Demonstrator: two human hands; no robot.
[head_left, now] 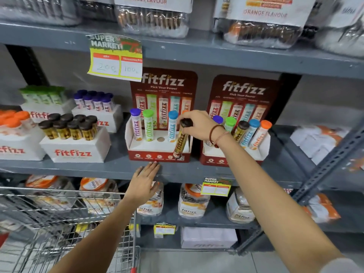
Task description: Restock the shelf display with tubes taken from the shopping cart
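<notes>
The right hand (199, 125) pinches the brown-capped tube (180, 141) by its cap, just right of the display stand's empty hole (160, 139). Light, rigid, probably slick. The left hand (144, 182) rests flat, holding nothing, below.

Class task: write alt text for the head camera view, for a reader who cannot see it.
A person's right hand holds a brown-capped tube by its cap, tilted, in front of a red display stand with one empty hole between its upright tubes. The left hand rests open on the grey shelf edge, above a wire shopping cart.
</notes>
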